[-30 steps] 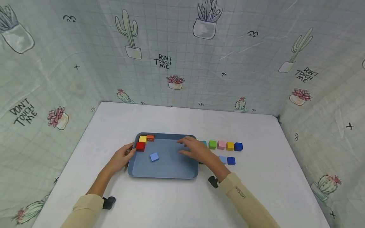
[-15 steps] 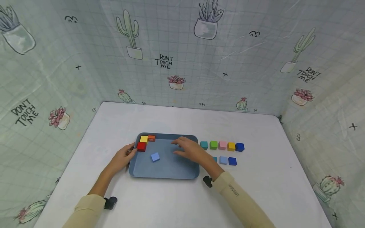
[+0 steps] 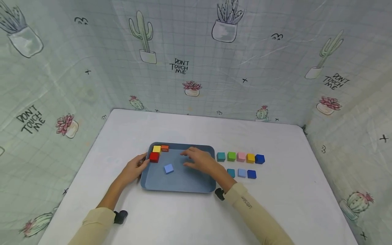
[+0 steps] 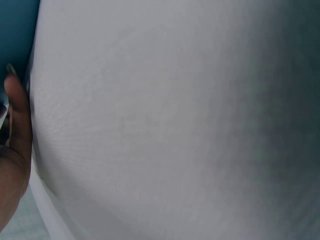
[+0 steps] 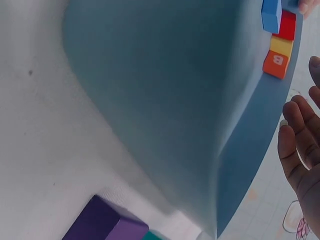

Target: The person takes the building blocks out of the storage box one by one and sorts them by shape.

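A blue-grey tray (image 3: pixel 180 180) lies on the white table, its left rim pinched by my left hand (image 3: pixel 131 169), with the thumb (image 4: pixel 19 105) showing beside the tray in the left wrist view. Above the tray's right half hovers my right hand (image 3: pixel 200 161), fingers apart and holding nothing. In the back left corner sit a red block (image 3: pixel 154 157), a yellow block (image 3: pixel 157 149) and an orange block (image 3: pixel 164 148) marked with a letter. A light blue block (image 3: pixel 168 168) rests askew, nearer the middle of the tray.
Right of the tray, a back row runs from a teal block (image 3: pixel 221 157) to a dark blue block (image 3: pixel 260 159). The front row shows a light blue cube (image 3: pixel 242 173) among others. A purple block (image 5: pixel 100 220) appears in the right wrist view. Patterned cloth surrounds the table.
My right hand has drifted left over the tray, uncovering the teal blocks beside it. My left hand stays at the tray's left rim. The whole head view has shifted slightly.
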`<state>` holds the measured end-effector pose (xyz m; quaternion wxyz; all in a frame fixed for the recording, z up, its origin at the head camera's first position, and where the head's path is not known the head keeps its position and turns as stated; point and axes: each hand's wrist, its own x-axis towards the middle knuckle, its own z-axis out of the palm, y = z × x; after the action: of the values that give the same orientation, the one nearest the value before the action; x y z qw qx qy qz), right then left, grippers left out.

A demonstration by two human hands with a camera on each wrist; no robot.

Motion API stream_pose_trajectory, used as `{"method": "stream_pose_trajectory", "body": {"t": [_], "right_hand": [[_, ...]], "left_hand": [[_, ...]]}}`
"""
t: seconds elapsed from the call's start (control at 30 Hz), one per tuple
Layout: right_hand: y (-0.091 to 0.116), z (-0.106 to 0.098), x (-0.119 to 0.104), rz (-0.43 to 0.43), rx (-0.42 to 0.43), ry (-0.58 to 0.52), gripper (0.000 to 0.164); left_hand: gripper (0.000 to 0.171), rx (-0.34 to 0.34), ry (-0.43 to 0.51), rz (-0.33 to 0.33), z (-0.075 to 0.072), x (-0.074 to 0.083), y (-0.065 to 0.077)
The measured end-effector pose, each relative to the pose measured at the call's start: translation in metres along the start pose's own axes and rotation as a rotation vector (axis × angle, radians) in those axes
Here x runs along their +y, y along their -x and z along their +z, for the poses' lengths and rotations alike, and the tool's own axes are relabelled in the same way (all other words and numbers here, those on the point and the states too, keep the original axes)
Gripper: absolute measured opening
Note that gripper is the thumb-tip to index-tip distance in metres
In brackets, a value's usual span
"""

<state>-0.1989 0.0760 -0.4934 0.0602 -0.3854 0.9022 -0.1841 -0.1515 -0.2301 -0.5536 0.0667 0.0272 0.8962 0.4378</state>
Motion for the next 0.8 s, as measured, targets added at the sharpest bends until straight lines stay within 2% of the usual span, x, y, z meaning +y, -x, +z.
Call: {"method": "stream_pose_trajectory", "body": {"t": [0.27,0.6,0.8], "right_hand": [[-0.008,0.004,-0.007,0.005,-0.037,0.011,0.044],[-0.017,0.007,-0.018,-0.032,-0.090,0.057,0.045],[-0.024,0.003,-0.026,-0.061,-0.102,0.048,0.045]], "left_hand": [[0.056,0.002,0.000,0.016,0.001,0.003,0.000],[0.056,0.023,-0.001,0.011,-0.001,0.004,0.001],[0.056,0.012,-0.003,0.006,-0.002,0.002,0.002]]}}
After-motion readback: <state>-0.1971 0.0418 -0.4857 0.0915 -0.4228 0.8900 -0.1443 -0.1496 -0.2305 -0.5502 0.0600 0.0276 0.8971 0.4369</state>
